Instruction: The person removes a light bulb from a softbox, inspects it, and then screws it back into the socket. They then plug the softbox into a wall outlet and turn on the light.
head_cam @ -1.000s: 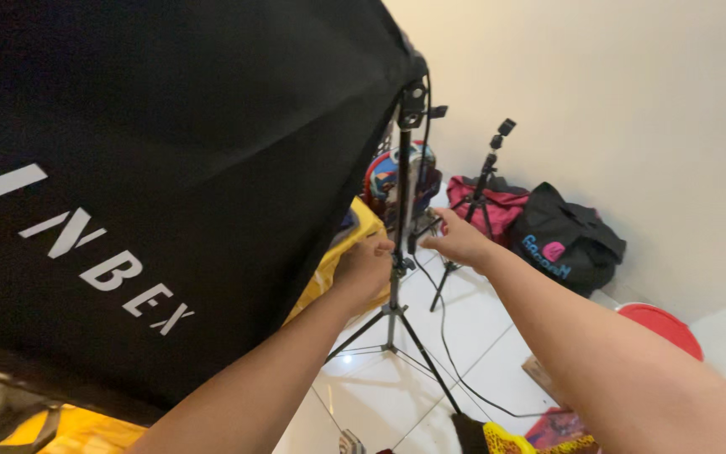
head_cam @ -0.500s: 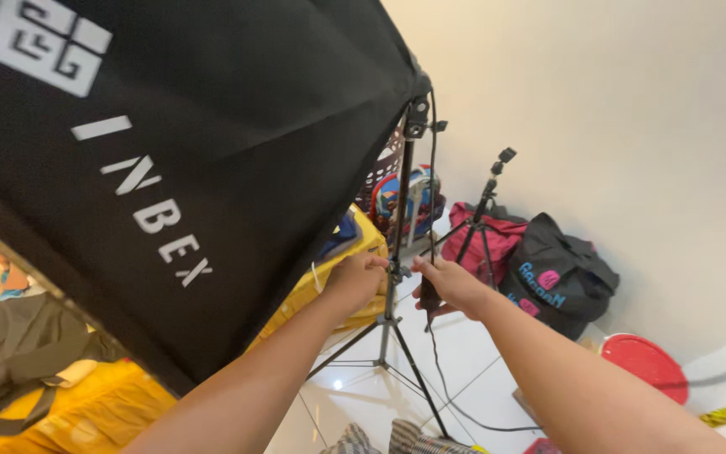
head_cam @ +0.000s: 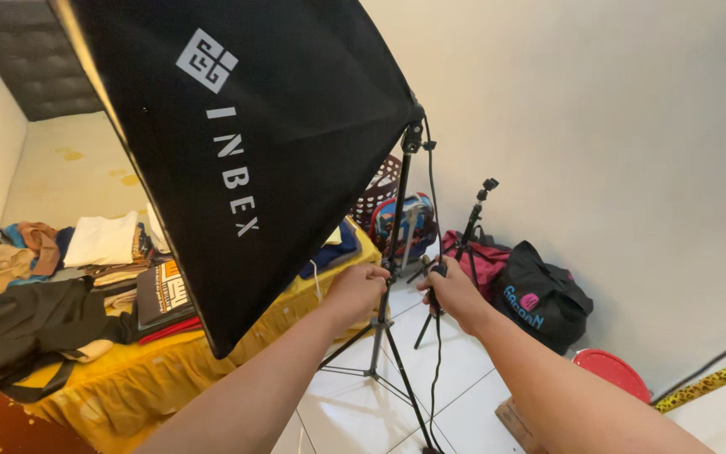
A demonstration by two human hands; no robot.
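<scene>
A big black softbox (head_cam: pixel 245 143) sits tilted on top of a black light stand (head_cam: pixel 392 252) with tripod legs on the white tile floor. My left hand (head_cam: pixel 356 290) is closed around the stand's pole at about mid height. My right hand (head_cam: pixel 451 294) is just right of the pole, closed on a small black switch on the hanging black cable (head_cam: pixel 437 277). Both forearms reach in from the bottom of the view.
A second, smaller tripod (head_cam: pixel 472 227) stands behind the right hand. Black and pink bags (head_cam: pixel 539 298) lie against the wall, with a red round lid (head_cam: pixel 611 370) on the floor. A bed with yellow sheet (head_cam: pixel 128 370) holds piled clothes at left.
The view has swung left and down, so the softbox now shows more of the bed behind it. Both hands have slid lower along the stand; the right hand now grips the cable switch.
</scene>
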